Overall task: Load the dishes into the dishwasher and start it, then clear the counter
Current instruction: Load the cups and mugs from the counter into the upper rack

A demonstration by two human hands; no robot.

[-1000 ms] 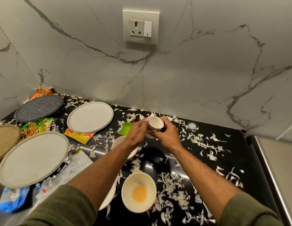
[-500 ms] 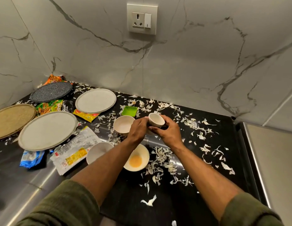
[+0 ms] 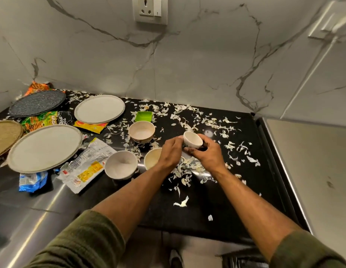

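Note:
Both hands hold a small white cup (image 3: pixel 191 139) just above the black counter (image 3: pixel 216 209). My left hand (image 3: pixel 171 152) grips its left side and my right hand (image 3: pixel 207 153) cradles its right side and base. Three bowls stand nearby: one behind-left (image 3: pixel 141 131), one at the front left (image 3: pixel 120 167), and a cream one (image 3: pixel 151 159) partly hidden by my left hand. Two white plates lie further left, a large one (image 3: pixel 45 147) and a smaller one (image 3: pixel 99 109).
A dark speckled plate (image 3: pixel 37 103) and a woven mat (image 3: pixel 4 136) lie at the far left. Snack wrappers (image 3: pixel 85 167) and a small green dish (image 3: pixel 143 116) sit among scattered white shreds (image 3: pixel 187 167). A steel surface (image 3: pixel 313 171) adjoins the counter on the right.
The view has pulled back and tilted down, so the counter's front edge shows. Both hands keep hold of the small cup and have moved slightly right of the bowls.

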